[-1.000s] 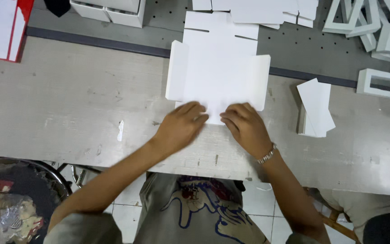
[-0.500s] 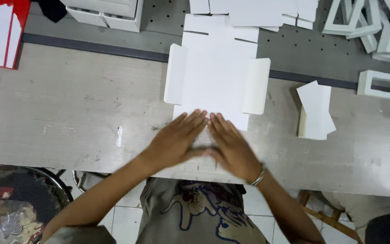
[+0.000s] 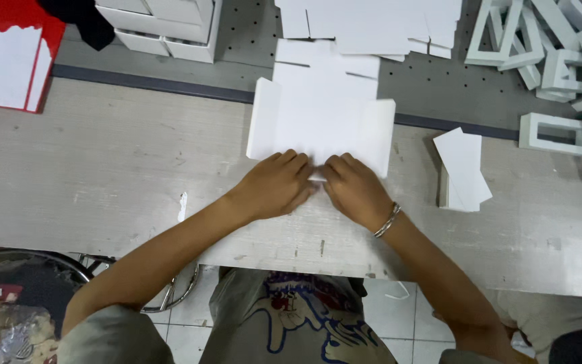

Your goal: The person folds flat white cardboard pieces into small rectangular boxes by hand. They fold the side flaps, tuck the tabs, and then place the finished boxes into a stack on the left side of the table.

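Observation:
A flat white cardboard box blank (image 3: 321,118) lies on the worn grey table (image 3: 102,175), with its side flaps raised a little. My left hand (image 3: 274,185) and my right hand (image 3: 355,189) rest side by side on its near edge, fingers curled over the near flap and pressing it down. The fingertips of both hands meet at the middle of that edge. A metal bracelet (image 3: 386,220) circles my right wrist. The near flap is mostly hidden under my hands.
A small stack of white cards (image 3: 463,168) lies to the right. More white blanks (image 3: 372,23) lie behind, white frames (image 3: 560,61) at the far right, white boxes (image 3: 163,23) and a red-and-white sheet (image 3: 5,64) at the far left. A bin (image 3: 15,310) stands below left.
Both hands have slid from lying flat and spread on the blank's near part to curled together at its near edge. The blank has shifted slightly.

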